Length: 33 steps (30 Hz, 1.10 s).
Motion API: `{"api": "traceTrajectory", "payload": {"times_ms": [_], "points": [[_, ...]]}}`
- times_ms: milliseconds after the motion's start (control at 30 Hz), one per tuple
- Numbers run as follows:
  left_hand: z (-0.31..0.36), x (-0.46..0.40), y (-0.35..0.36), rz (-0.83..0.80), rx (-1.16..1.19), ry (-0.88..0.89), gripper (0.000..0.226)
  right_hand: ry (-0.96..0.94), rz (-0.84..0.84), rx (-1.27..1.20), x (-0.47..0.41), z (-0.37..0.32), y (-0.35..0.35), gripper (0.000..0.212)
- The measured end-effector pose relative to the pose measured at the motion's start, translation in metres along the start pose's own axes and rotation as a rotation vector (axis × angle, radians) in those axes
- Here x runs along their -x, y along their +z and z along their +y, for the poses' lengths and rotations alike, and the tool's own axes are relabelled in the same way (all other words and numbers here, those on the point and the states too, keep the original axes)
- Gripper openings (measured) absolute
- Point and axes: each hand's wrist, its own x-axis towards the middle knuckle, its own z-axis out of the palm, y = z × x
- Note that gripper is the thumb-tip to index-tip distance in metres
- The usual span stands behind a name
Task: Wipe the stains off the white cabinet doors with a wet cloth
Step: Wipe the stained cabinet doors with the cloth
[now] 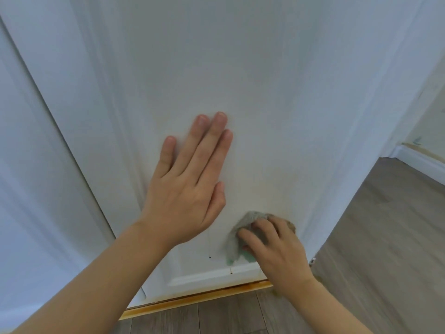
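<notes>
Right now we've got our left hand laid flat on the white cabinet door, fingers straight and close together, palm against the panel approx. mid-height, holding nothing. Our right hand is lower down and to the right, fingers curled over a bunched cloth and pressing it against the door near the bottom of the recessed panel. Cloth looks grey on the upper part w/ a green bit showing below the fingers; most of it is hidden under the hand, so we can't tell how it's folded. Just left of the cloth we see a thin dark drip line running down the panel to a small dark spot, and a second small dark mark sits on the raised moulding below. A faint yellowish tinge shows on the panel above the cloth, btw the two hands. Along the door's bottom edge runs a yellow-orange wooden strip, touching the grey wood-look floor. To the left, another white door panel stands beside this one, a dark gap line btw them. At far right, a white baseboard meets the floor, well apart from both hands.
</notes>
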Motion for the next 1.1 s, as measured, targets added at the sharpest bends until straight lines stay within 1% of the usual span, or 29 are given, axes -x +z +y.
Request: {"api": "traceTrajectory", "payload": {"times_ms": [33,100,133,200,267,300,367,400,467,500,533,567,600,733,767,800,867,1033,1067,1100], "points": [[-0.001,0.001,0.000,-0.002,-0.001,0.008,0.060,0.040,0.054,-0.009,-0.008,-0.001,-0.005,0.063],[-0.002,0.004,0.002,-0.004,-0.007,0.023,0.059,0.173,0.222,-0.077,-0.034,-0.003,-0.024,0.042],[-0.004,0.005,0.003,0.004,-0.011,0.033,0.059,0.243,0.292,-0.128,-0.049,-0.004,-0.034,0.037],[-0.005,0.005,0.003,0.025,-0.003,0.035,0.058,0.342,0.382,-0.216,-0.070,-0.005,-0.048,0.040],[-0.006,0.004,0.004,0.041,0.008,0.039,0.057,0.370,0.418,-0.224,-0.076,-0.006,-0.048,0.042],[-0.006,0.003,0.004,0.039,0.015,0.037,0.057,0.349,0.413,-0.197,-0.072,-0.007,-0.043,0.041],[-0.005,0.006,0.004,0.033,0.016,0.030,0.058,0.240,0.351,-0.132,-0.051,-0.009,-0.025,0.044],[-0.004,0.006,0.004,0.030,0.016,0.031,0.059,0.158,0.288,-0.079,-0.035,-0.007,-0.015,0.050],[-0.006,0.008,0.002,0.018,0.018,0.046,0.060,-0.019,0.104,0.019,-0.003,-0.003,0.002,0.067],[-0.007,0.009,0.001,0.011,0.022,0.057,0.060,-0.063,0.028,0.037,0.008,-0.001,0.007,0.071],[-0.009,0.010,0.000,0.002,0.024,0.070,0.060,-0.068,-0.016,0.034,0.014,0.000,0.008,0.073],[-0.010,0.012,-0.001,-0.009,0.021,0.080,0.060,-0.046,-0.020,0.020,0.013,-0.001,0.006,0.071],[-0.011,0.016,-0.003,-0.025,0.013,0.084,0.060,-0.016,0.020,0.004,0.006,-0.007,0.003,0.067],[-0.016,0.032,-0.004,-0.073,0.015,0.093,0.056,0.071,0.342,-0.091,-0.051,-0.036,-0.016,0.047],[-0.018,0.034,-0.005,-0.082,0.025,0.103,0.055,0.078,0.384,-0.099,-0.060,-0.042,-0.017,0.045],[-0.021,0.034,-0.005,-0.089,0.038,0.115,0.054,0.068,0.384,-0.080,-0.063,-0.045,-0.015,0.046],[-0.025,0.035,-0.006,-0.102,0.065,0.136,0.054,-0.006,0.255,0.010,-0.049,-0.045,-0.002,0.055],[-0.023,0.038,-0.003,-0.100,0.057,0.137,0.055,-0.442,-0.330,0.186,0.029,-0.026,0.038,0.070],[-0.024,0.039,-0.002,-0.099,0.056,0.134,0.056,-0.488,-0.413,0.195,0.039,-0.023,0.043,0.074],[-0.023,0.039,-0.002,-0.099,0.054,0.133,0.056,-0.482,-0.478,0.176,0.047,-0.020,0.045,0.075]]}}
